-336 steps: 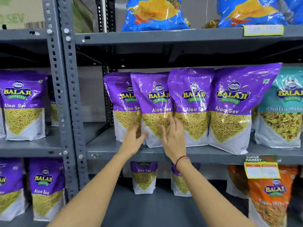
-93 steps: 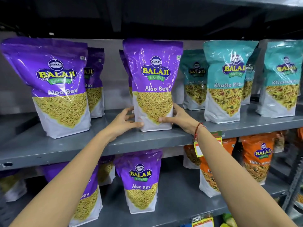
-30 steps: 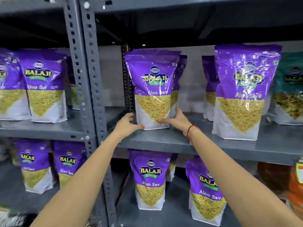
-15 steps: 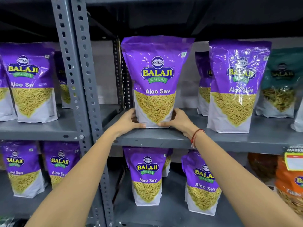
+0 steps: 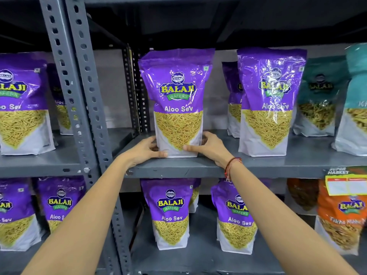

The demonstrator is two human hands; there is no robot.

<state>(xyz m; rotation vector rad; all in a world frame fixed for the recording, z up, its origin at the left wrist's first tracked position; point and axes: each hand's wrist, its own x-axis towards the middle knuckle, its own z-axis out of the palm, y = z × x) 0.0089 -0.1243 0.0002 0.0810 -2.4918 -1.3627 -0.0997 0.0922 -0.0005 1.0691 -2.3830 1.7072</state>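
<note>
A purple Aloo Sev pouch [image 5: 177, 100] stands upright near the front left corner of the grey middle shelf [image 5: 198, 166]. My left hand [image 5: 144, 150] grips its lower left corner, thumb across the front of the base. My right hand [image 5: 208, 147], with a red thread at the wrist, grips the lower right corner the same way, fingers wrapped behind the pouch. The pouch's base rests on the shelf.
A second Aloo Sev pouch [image 5: 268, 104] stands to the right, with teal pouches [image 5: 319, 96] beyond it. A perforated grey upright [image 5: 79, 92] divides this bay from the left bay. More purple pouches [image 5: 170, 213] and an orange pouch [image 5: 343, 219] fill the lower shelf.
The pouch has been carried left along the shelf and set down by the upright. Over the last half second both hands keep their hold and the view shifts only slightly.
</note>
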